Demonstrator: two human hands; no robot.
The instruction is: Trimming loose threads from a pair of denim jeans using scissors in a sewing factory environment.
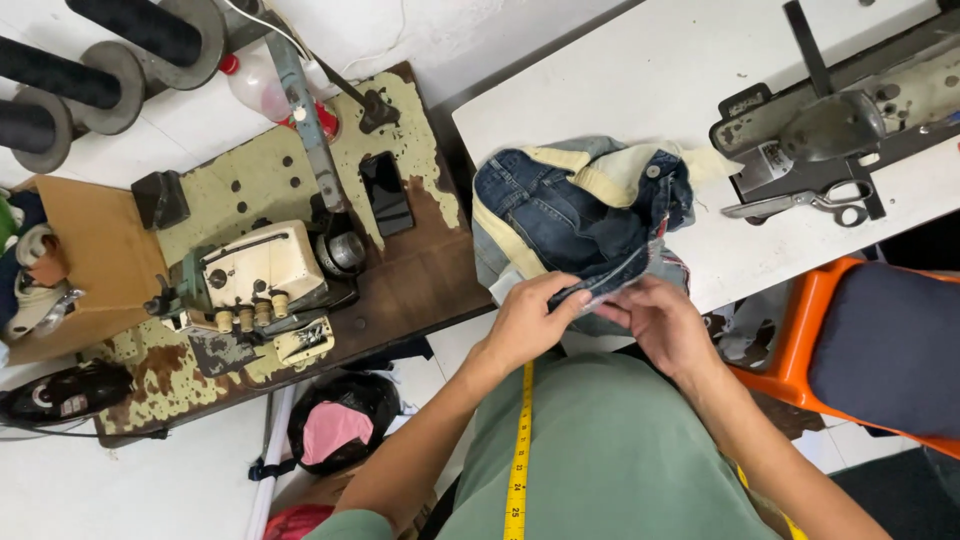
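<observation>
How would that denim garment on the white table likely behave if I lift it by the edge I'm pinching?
The denim garment lies bunched and folded, so it would probably sag and unfold, not hold shape. Its layered seams suggest some weight. Both the left hand and right hand pinch its edge, so slipping seems unlikely.

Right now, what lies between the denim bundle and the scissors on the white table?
In the head view, only bare white table separates the denim bundle from the scissors.

A bunched pair of dark blue denim jeans (575,215), turned partly inside out with pale yellow pocket lining showing, lies at the white table's (640,80) near edge, its hem pinched up.
</observation>
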